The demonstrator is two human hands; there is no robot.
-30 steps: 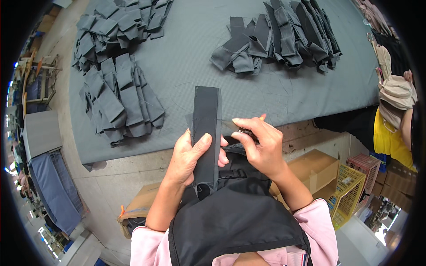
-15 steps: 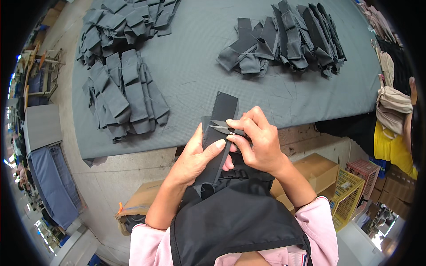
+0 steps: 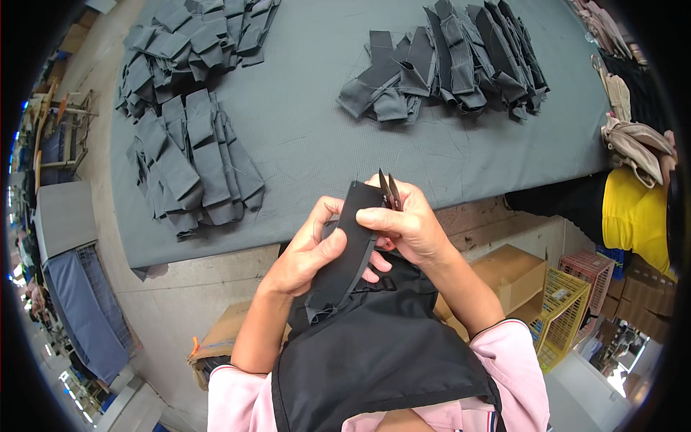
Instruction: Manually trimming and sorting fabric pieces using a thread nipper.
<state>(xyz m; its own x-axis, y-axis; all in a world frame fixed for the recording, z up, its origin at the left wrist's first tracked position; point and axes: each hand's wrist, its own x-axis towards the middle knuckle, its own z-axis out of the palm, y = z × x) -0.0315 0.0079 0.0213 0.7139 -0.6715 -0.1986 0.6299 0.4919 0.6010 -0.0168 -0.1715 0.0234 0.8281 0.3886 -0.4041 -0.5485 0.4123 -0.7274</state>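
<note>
A dark grey fabric strip [image 3: 341, 263] slants up between my hands, over the black apron. My left hand [image 3: 306, 252] is closed round its left side, thumb pressed on the face of the cloth. On the right edge near the top, my right hand [image 3: 409, 223] pinches the strip under its thumb. That same hand also keeps a pair of thread snips [image 3: 389, 189] tucked in its fingers, the dark blades pointing up and slightly apart. The snips' handles are mostly hidden by the fingers.
A grey cloth-covered table [image 3: 302, 151] spreads ahead, strewn with loose threads. Piles of grey fabric pieces lie at its left [image 3: 194, 158] and far right [image 3: 446, 65]. Cardboard boxes [image 3: 507, 277] and a yellow crate [image 3: 565, 306] stand right of me. Another person's yellow garment [image 3: 633, 219] shows at right.
The snips have swung from lying across the strip to pointing up in my right hand. My right thumb now presses on the strip, whose top end has come lower, toward me.
</note>
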